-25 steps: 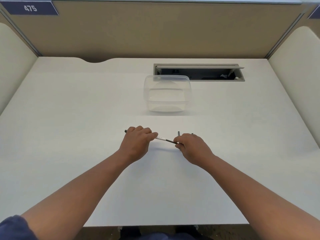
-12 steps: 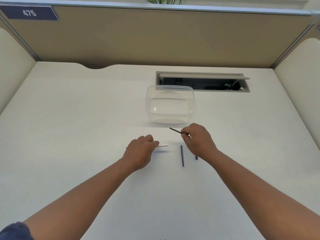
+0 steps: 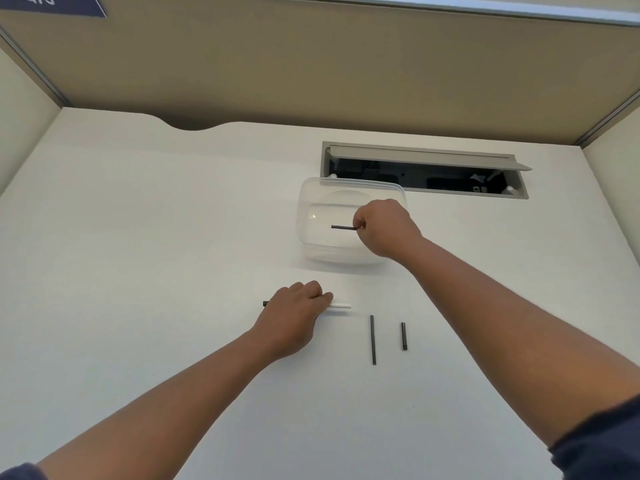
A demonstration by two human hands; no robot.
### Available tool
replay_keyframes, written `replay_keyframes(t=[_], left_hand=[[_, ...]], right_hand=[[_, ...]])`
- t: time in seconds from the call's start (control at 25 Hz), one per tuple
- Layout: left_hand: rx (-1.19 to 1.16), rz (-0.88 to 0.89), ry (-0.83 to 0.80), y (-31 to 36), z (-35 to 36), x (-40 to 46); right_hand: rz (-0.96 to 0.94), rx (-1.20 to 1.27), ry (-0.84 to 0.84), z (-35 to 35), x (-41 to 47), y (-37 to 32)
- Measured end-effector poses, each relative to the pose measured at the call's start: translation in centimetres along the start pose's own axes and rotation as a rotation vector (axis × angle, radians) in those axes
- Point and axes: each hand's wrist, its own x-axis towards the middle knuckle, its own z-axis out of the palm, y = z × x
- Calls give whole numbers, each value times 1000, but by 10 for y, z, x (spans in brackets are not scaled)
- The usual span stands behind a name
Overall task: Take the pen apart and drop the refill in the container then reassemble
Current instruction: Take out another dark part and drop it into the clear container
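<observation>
My right hand [image 3: 386, 226] hovers over the clear plastic container [image 3: 308, 199] and pinches a thin dark refill [image 3: 343, 227], which points left above the container's inside. My left hand [image 3: 294, 308] rests on the white desk, closed on the pen barrel [image 3: 341, 305]; its white end sticks out to the right and a dark tip shows at the left of the fist. Two loose dark pen parts lie on the desk to the right: a long thin rod [image 3: 373, 339] and a shorter piece [image 3: 403, 336].
An open cable hatch [image 3: 422, 168] is set in the desk just behind the container. Beige partition walls [image 3: 311, 71] close the desk at the back and both sides.
My right hand has carried the refill away from the barrel, forward and up over the container. The left hand has stayed on the desk with the barrel.
</observation>
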Motion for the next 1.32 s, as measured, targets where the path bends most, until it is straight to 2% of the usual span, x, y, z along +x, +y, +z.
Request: replay_keyframes(t=[0.2, 0.48, 0.72, 0.96, 1.2, 1.32], left_hand=[[-16, -4, -28, -2, 2, 4], [-40, -12, -31, -5, 1, 5], [-39, -22, -44, -6, 4, 7], [-51, -29, -39, -6, 2, 3], [-69, -53, -8, -2, -7, -6], [-72, -74, -1, 3, -11, -14]], right_hand=[[11, -79, -150, 13, 32, -2], [33, -88, -197, 26, 43, 1], [27, -80, -174, 30, 43, 4], [67, 136, -21, 17, 29, 9], [1, 301, 277, -1, -33, 2], [24, 367, 262, 6, -69, 3]])
